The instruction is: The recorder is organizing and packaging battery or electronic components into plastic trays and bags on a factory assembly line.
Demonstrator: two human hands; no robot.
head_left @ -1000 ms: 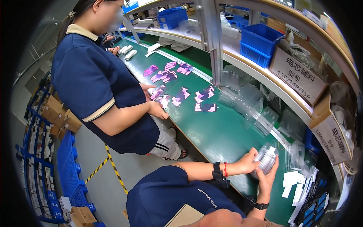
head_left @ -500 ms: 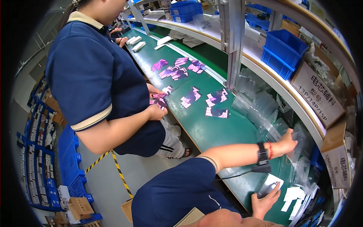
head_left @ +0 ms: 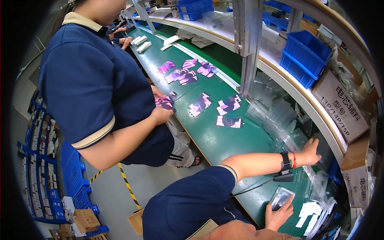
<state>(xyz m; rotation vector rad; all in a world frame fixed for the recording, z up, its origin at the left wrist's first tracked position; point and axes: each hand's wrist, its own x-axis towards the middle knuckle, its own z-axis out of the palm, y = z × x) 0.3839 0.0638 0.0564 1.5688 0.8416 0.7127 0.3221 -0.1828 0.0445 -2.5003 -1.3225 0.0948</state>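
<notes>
Case: the clear case (head_left: 281, 194) lies flat on the green bench (head_left: 216, 142) beneath the right hand; hours below are counted from it, 12 at the top of the view.
Right hand: the right hand (head_left: 279, 217) is closed around the case's near end, fingertips on its top.
Left hand: at 1 o'clock the left hand (head_left: 310, 152) is stretched out among the clear trays (head_left: 276, 120); its fingertips are hard to make out, so whether it grips anything cannot be told.
Obstacles: the trays fill the strip from 12 to 2 o'clock; a post (head_left: 249, 52) rises between 11 and 12; a black cable (head_left: 256, 187) runs at 10 from the left wrist.
Around: white papers (head_left: 309, 212) at 4; loose sheets (head_left: 229, 105) at 11; blue bins (head_left: 306, 54) at 12 and a carton (head_left: 340, 100) at 1, on the shelf; a co-worker (head_left: 92, 80) at 10, both hands on more sheets.
Hidden: the right hand covers part of the case, blurring what its dark inside is; the co-worker's head is cut off by the top edge.
Materials: the trays are thin, glossy plastic, overlapping; the sheets are flat, shiny, pink and black with angular outlines; the post is grey metal; the carton is cardboard.
</notes>
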